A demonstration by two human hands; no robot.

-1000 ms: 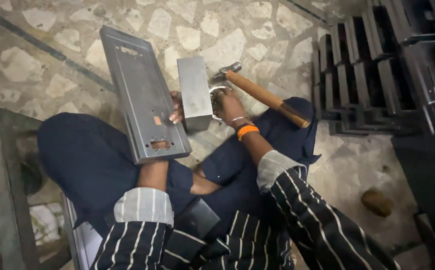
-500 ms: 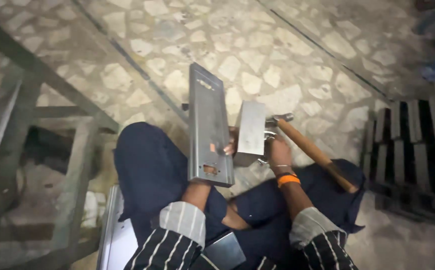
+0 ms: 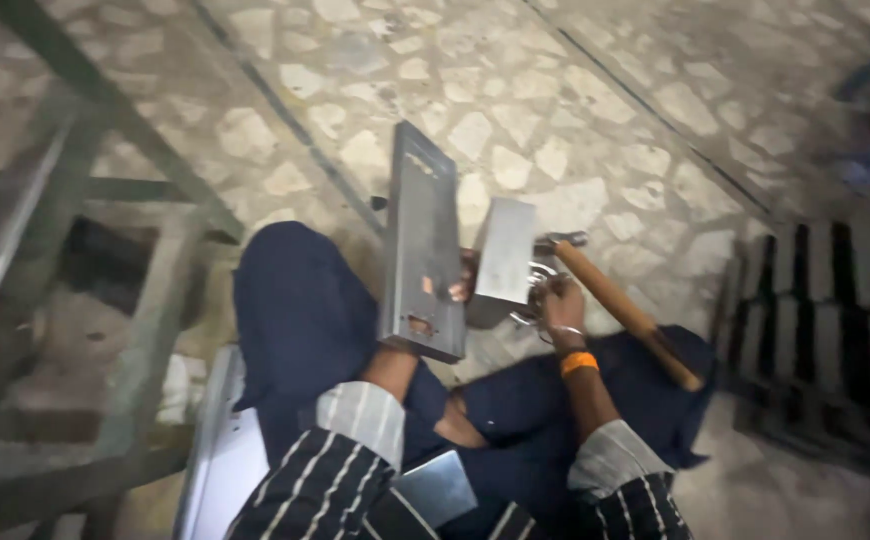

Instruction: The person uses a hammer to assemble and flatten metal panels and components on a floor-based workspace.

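Left hand (image 3: pixel 455 290) of mine clamps the long grey metal plate (image 3: pixel 421 245) upright over my knees; my right hand (image 3: pixel 553 300) grips the wooden-handled hammer (image 3: pixel 620 305) beside a small steel block (image 3: pixel 505 255). A glancing blow could catch my fingers. Since before, the plate has tilted right.

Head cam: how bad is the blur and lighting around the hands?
Head view: motion blur all over, worst on the metal frame at left and the dark slats at right. The long steel plate and hammer handle read soft. Dim light, mild sheen on the steel, no harsh glare.
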